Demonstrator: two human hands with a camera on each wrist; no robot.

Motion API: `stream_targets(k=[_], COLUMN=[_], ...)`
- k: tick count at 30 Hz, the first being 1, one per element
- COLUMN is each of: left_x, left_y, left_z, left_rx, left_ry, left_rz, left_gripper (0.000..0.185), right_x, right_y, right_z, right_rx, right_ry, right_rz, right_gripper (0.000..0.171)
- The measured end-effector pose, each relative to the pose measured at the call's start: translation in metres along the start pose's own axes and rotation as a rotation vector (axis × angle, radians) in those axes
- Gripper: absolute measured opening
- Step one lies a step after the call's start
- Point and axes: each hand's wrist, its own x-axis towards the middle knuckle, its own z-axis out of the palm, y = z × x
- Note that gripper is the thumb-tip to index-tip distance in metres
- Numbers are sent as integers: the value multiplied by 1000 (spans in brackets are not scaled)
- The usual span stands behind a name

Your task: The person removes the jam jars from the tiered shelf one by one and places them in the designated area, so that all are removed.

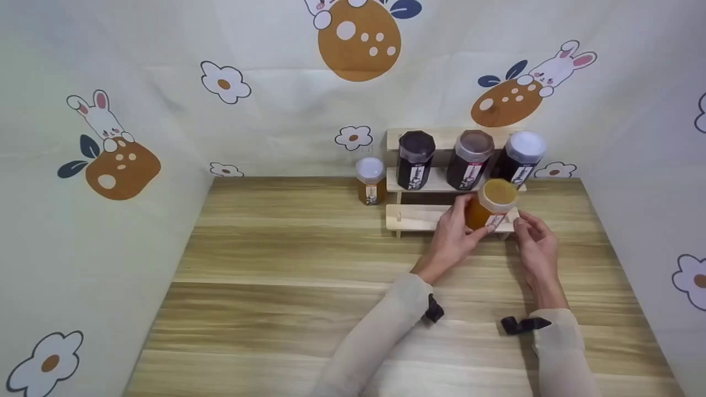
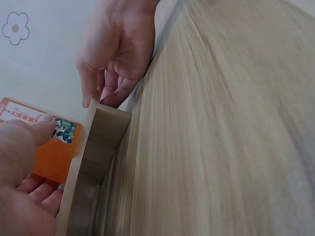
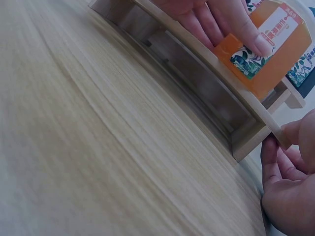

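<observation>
A pale wooden surface (image 1: pixel 287 286) with long streaks of grain fills the lower view. Behind it and on both sides of it hangs a cream cloth wall (image 1: pixel 265 132), creased at the corners and printed with white flowers, rabbits and brown spotted eggs. Even, soft light falls over the surface, with only faint shadows.

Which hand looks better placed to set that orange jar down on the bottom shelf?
Left: the left hand already grips the orange jar over the lowest shelf; the right hand only touches the shelf's end.
</observation>
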Motion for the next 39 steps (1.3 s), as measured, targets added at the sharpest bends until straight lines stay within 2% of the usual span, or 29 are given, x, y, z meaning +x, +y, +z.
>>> stream_targets(k=[10,20,29,35,39], left_x=[-14,-22,-38,-51,-59], left_y=[-11,-19,-28,-41,-50], left_z=[-10,-28,-66,-94,-113], left_rx=[-55,-161,-166,-303,-324], left_ry=[26,72,182,181,194], left_rz=[50,21,55,48,64], left_gripper=[67,66,68,71,73], right_x=[2,3,2,2,1], right_y=[1,1,3,2,1], right_z=[2,3,5,4,3], right_rx=[-15,10,35,20,19], right_ry=[24,30,37,44,48], right_rz=[33,28,13,18,35], right_gripper=[44,42,44,44,46])
